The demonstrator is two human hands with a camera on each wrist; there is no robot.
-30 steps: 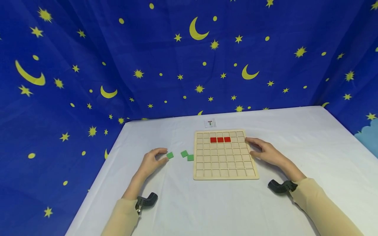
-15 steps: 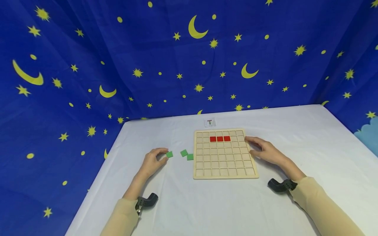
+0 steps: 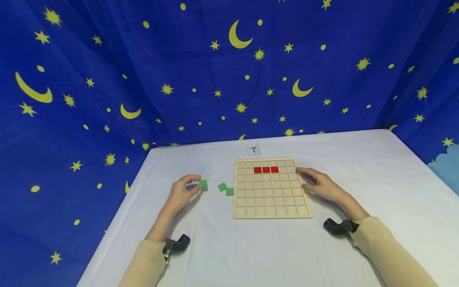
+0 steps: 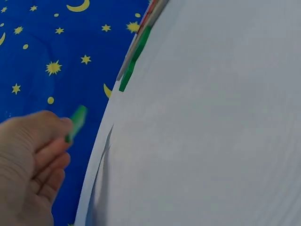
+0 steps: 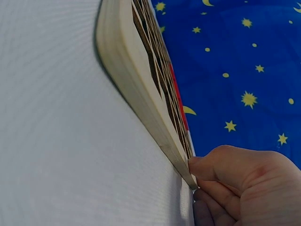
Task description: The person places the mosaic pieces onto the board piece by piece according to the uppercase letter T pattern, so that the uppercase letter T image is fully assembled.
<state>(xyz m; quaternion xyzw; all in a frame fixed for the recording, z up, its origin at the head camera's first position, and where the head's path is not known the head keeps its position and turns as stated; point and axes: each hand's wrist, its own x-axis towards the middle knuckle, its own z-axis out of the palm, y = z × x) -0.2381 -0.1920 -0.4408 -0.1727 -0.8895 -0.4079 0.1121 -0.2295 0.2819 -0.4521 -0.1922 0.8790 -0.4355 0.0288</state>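
In the head view my left hand (image 3: 183,192) pinches a green square tile (image 3: 203,184) between thumb and fingers, to the left of the wooden grid board (image 3: 266,202). The left wrist view shows the same tile (image 4: 77,121), blurred and tilted, at the tips of my left hand (image 4: 35,157). My right hand (image 3: 324,186) touches the board's right edge, its thumb and index finger spread apart along it. Seen from the right wrist, the thumb of my right hand (image 5: 249,183) lies against the board's frame (image 5: 127,80). Three red tiles (image 3: 266,170) form a row in the board's second row.
Two more green tiles, a farther tile (image 3: 222,186) and a nearer tile (image 3: 230,191), lie beside the board's left edge. A small pattern card (image 3: 254,150) is behind the board on the white cloth (image 3: 215,239). A blue star-and-moon curtain (image 3: 201,59) surrounds the table.
The left hand has lifted the green tile off the cloth and moved it slightly up and left. The right hand stays at the board's edge; the board and red tiles look the same.
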